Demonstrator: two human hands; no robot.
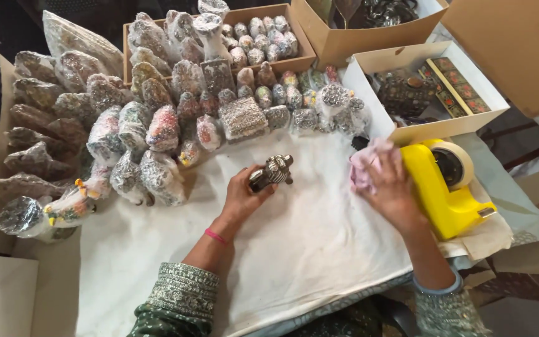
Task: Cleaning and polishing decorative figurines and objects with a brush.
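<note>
White cloth [294,249] is spread over the desk, and every place below is given relative to this cloth. Off its left edge, a crowd of plastic-wrapped figurines [95,125] is heaped, dark ones farthest out and paler, patterned ones nearer the cloth. Behind these, beyond the cloth's far edge, an open cardboard box [301,59] filled with small wrapped pieces is seen.

Near the middle of the cloth, the left hand [241,196] is held just above it, with a pink band on the wrist. Its fingers [258,178] are clamped around a small dark figurine [272,170] with fine pale patterning, which is lifted slightly and tilted toward the cloth's far side; its exact shape cannot be made out, though an animal form is suggested.

Toward the cloth's right side, the right hand [389,184] is laid palm down on a crumpled pinkish sheet [362,165], apparently wrapping material. Its fingers are spread flat over the sheet, pressing it rather than closing around it.

Just beside that hand, at the cloth's right edge, a yellow tape dispenser [441,193] with a pale roll is set. Beyond the cloth's far right corner, a white open box [369,87] holding dark decorated items is placed.
</note>
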